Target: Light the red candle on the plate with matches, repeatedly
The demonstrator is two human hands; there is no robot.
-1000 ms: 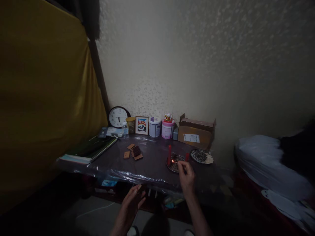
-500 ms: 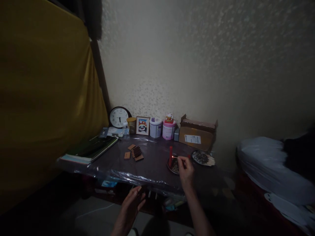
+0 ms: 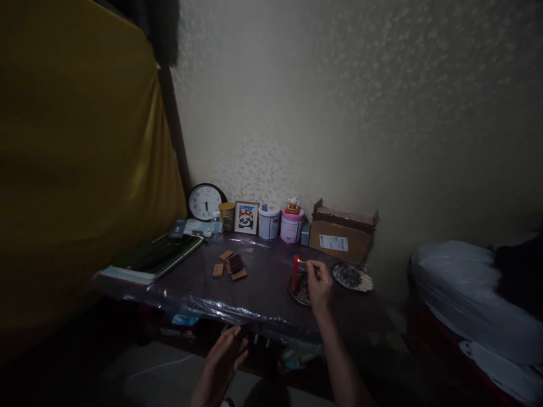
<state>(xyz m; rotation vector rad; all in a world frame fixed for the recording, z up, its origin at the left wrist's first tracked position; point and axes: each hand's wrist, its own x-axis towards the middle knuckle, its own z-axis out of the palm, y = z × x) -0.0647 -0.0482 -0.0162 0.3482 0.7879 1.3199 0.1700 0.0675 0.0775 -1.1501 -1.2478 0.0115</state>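
My right hand (image 3: 319,282) pinches a thin match (image 3: 302,262) between thumb and fingertips. The match's small flame meets the upper part of a red candle (image 3: 296,277), which stands upright on a small round dish (image 3: 291,289). Bits of used matches (image 3: 302,294) seem to lie in that dish. Below the table's front edge, my left hand (image 3: 223,356) is curled with the thumb uppermost, around a small dark flat piece (image 3: 242,333) that is hard to see in the dim light.
A plate of dark-headed matches (image 3: 348,277) lies right of the candle. Brown flat pieces and dark sticks (image 3: 233,264) lie at mid-table. Behind stand a clock (image 3: 206,202), a panda picture (image 3: 246,218), tubs (image 3: 268,221) and a cardboard box (image 3: 343,234). A green book (image 3: 161,257) lies left.
My right hand has raised the burning match along the candle, from its side to near its top. My left hand stays almost in place, slightly lower in view.
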